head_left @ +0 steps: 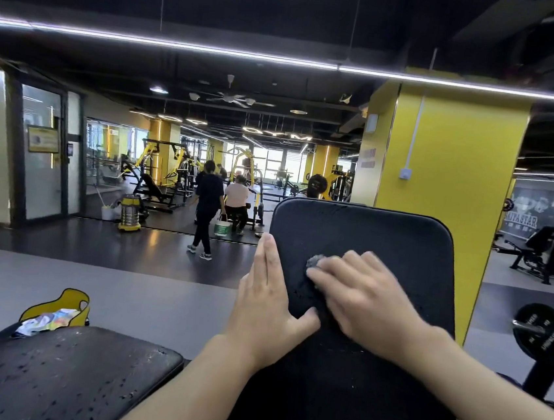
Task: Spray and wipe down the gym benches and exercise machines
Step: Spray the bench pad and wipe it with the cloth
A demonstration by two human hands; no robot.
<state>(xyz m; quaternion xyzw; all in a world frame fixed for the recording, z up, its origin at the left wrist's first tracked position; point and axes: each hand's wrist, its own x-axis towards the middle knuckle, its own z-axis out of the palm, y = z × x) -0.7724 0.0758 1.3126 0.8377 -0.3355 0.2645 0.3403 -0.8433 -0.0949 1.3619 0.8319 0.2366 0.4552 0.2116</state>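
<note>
While the left hand [268, 298] lies flat on the left edge of the pad [385, 241], the right hand [365, 301] presses a grey cloth [316, 260] onto it, fingers straight. A droplet-speckled seat [56, 374] sits near left. A yellow pillar [445, 159] stands behind the pad.

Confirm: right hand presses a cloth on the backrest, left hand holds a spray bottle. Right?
One thing is wrong. In the head view the left hand holds no bottle: it lies flat on the left edge of the backrest. The right hand does press a grey cloth on the backrest.
</note>
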